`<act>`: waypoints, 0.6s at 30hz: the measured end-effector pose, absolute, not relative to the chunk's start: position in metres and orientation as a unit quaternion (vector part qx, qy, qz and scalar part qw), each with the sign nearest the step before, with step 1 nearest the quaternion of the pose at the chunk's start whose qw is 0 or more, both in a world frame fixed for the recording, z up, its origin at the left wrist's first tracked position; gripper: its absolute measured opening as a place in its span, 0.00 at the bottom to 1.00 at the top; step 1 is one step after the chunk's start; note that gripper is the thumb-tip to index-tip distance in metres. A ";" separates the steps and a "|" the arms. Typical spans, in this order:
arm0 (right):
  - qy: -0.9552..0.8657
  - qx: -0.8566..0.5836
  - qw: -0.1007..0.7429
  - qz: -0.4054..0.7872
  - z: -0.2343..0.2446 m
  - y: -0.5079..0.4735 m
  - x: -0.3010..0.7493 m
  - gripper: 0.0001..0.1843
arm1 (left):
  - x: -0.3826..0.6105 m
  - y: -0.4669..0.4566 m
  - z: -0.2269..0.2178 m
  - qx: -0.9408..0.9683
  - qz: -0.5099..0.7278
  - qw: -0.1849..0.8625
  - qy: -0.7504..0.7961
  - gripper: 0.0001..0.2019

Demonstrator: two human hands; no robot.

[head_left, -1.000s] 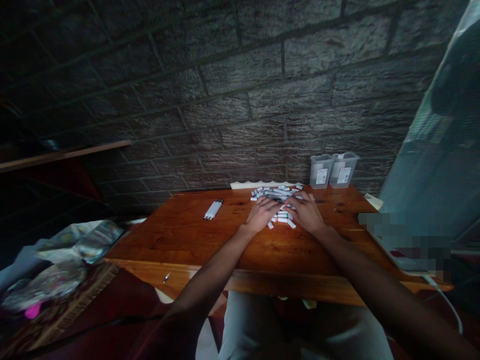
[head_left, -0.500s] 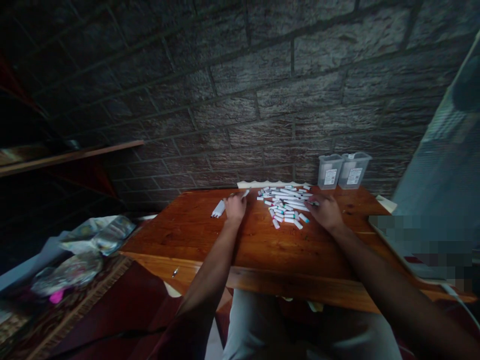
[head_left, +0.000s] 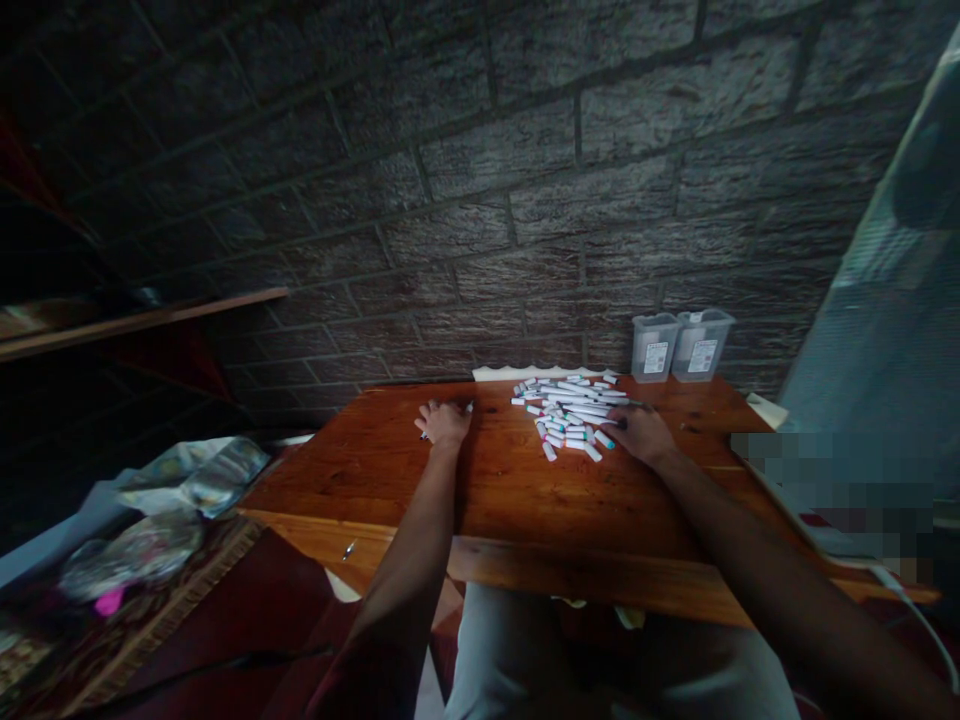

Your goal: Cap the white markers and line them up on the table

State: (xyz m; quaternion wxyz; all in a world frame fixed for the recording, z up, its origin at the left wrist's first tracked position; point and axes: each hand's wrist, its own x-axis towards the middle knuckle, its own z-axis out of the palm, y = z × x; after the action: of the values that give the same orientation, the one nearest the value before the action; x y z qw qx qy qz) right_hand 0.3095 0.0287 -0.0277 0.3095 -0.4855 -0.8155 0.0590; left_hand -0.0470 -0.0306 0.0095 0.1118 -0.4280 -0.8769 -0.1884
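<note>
On the wooden table lies a heap of white marker pens, and in front of it several loose caps with coloured ends. My left hand is left of the heap, over a small row of white markers that it mostly covers. A marker pokes out beside its thumb, and the fingers are bent around it. At the heap's right end, my right hand has its fingers closed on the end of a white marker; the palm side is hidden.
Two clear plastic containers with labels stand at the back right of the table. A white wavy-edged strip lies along the brick wall. Plastic bags are left of the table, and a curtain hangs right.
My left hand has moved left with its marker and now covers the small row of markers. My right hand has shifted slightly down and left at the heap's right end.
</note>
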 end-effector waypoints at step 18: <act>-0.751 -0.492 0.412 0.156 -0.023 0.028 0.311 0.13 | -0.064 -0.038 0.007 -0.409 -0.244 0.006 -0.879 0.24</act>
State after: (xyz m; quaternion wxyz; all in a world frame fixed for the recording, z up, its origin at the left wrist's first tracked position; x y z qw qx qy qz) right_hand 0.3112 0.0284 -0.0233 0.4123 -0.4924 -0.7505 0.1555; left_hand -0.0644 -0.0383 0.0074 0.0056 -0.4091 -0.8792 -0.2440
